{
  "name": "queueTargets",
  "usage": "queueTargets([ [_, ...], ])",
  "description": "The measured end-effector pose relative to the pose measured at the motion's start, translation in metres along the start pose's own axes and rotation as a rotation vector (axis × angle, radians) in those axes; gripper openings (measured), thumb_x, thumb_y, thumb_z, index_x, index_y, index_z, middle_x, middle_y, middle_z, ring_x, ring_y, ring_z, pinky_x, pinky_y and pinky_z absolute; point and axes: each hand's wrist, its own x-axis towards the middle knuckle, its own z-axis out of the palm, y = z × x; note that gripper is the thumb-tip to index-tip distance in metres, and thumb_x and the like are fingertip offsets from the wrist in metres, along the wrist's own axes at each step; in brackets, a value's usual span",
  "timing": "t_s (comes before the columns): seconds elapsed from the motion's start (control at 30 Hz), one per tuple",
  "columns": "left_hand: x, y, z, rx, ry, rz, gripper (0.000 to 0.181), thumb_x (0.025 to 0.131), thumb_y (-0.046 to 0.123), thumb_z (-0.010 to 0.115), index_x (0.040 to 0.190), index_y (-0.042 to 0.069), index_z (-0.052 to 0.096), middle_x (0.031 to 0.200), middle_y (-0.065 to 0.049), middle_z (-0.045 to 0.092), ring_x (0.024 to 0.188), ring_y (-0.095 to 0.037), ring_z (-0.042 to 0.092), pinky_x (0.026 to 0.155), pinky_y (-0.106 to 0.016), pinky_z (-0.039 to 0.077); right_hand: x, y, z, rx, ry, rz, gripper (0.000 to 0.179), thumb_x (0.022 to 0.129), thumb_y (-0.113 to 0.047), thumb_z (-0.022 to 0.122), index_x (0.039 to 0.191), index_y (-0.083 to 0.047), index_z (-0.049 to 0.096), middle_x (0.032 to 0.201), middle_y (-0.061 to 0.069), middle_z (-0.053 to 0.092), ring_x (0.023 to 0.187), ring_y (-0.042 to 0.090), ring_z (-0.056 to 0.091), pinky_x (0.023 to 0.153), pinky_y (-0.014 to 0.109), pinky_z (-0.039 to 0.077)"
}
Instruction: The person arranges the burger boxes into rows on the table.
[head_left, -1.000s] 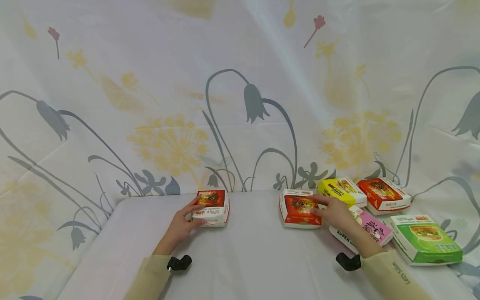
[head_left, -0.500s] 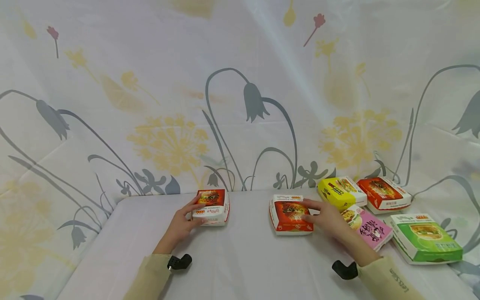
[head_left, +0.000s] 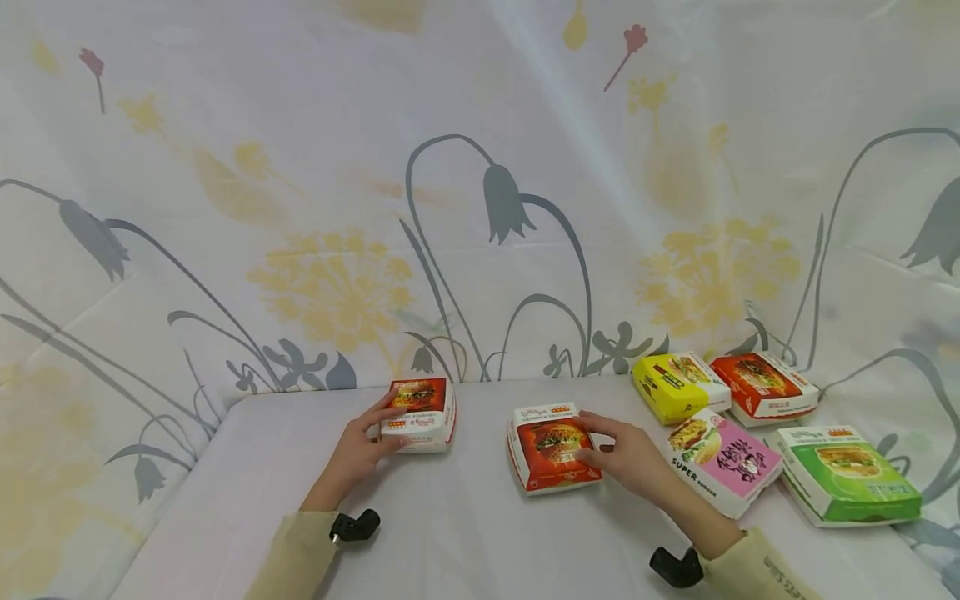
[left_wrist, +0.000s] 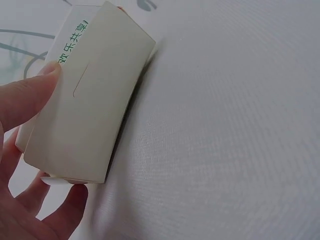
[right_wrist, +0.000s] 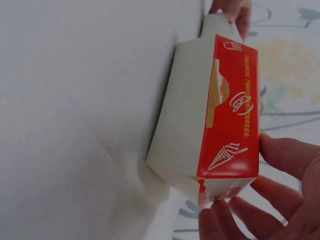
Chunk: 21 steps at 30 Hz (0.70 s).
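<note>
Here it comes: in the last second the right hand has carried the right box toward eight o'clock, turning it slightly anticlockwise. Thumb and fingers are spread part-way, pinching its right-hand edge; whether it slides on the cloth or rides just above, I can't tell. The left hand hasn't budged, fingers moderately spread, thumb and fingertips gripping the left box, which lies between nine and ten o'clock from the right one. What does it mean? The gap between the pair looks narrower, though they're still well apart, and the right box has pulled away from its neighbours: yellow box at two, back red box between two and three, pink box at three, green box just past.
</note>
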Motion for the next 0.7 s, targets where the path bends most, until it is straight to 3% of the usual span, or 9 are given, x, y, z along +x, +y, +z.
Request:
queueTargets([
  [0.17, 0.001, 0.001, 0.000, -0.023, 0.007, -0.007, 0.050, 0.085, 0.005, 0.077, 0.132, 0.002, 0.063, 0.160, 0.003, 0.032, 0.149, -0.030, 0.018, 0.110, -0.053, 0.033, -0.001, -0.004, 0.007, 0.031, -0.010, 0.000, 0.053, 0.090, -0.023, 0.075, 0.138, -0.008, 0.060, 0.150, 0.012, 0.048, 0.137, 0.040, 0.041, 0.098, 0.046, 0.049],
  [0.33, 0.002, 0.001, 0.001, -0.036, 0.018, 0.002, 0.050, 0.084, 0.006, 0.079, 0.132, 0.002, 0.063, 0.160, 0.002, 0.032, 0.149, -0.030, 0.019, 0.111, -0.057, 0.030, -0.004, -0.008, 0.015, 0.066, -0.018, 0.007, 0.054, 0.089, -0.024, 0.076, 0.139, -0.008, 0.060, 0.149, 0.013, 0.048, 0.138, 0.039, 0.040, 0.097, 0.046, 0.049],
  [0.53, 0.003, -0.002, 0.002, -0.056, 0.024, 0.025, 0.051, 0.083, 0.005, 0.079, 0.132, 0.002, 0.063, 0.160, 0.001, 0.032, 0.149, -0.030, 0.019, 0.112, -0.054, 0.030, -0.007, -0.013, 0.028, 0.122, -0.004, 0.014, 0.052, 0.088, -0.023, 0.076, 0.136, -0.009, 0.062, 0.145, 0.012, 0.052, 0.136, 0.039, 0.043, 0.096, 0.045, 0.050],
  [0.7, 0.002, 0.000, 0.003, -0.041, 0.026, -0.005, 0.052, 0.085, 0.007, 0.078, 0.134, 0.004, 0.062, 0.160, 0.005, 0.031, 0.149, -0.027, 0.018, 0.114, -0.050, 0.028, -0.010, -0.018, 0.038, 0.157, -0.016, 0.025, 0.052, 0.089, -0.026, 0.076, 0.136, -0.010, 0.062, 0.145, 0.011, 0.053, 0.135, 0.039, 0.043, 0.097, 0.047, 0.050],
])
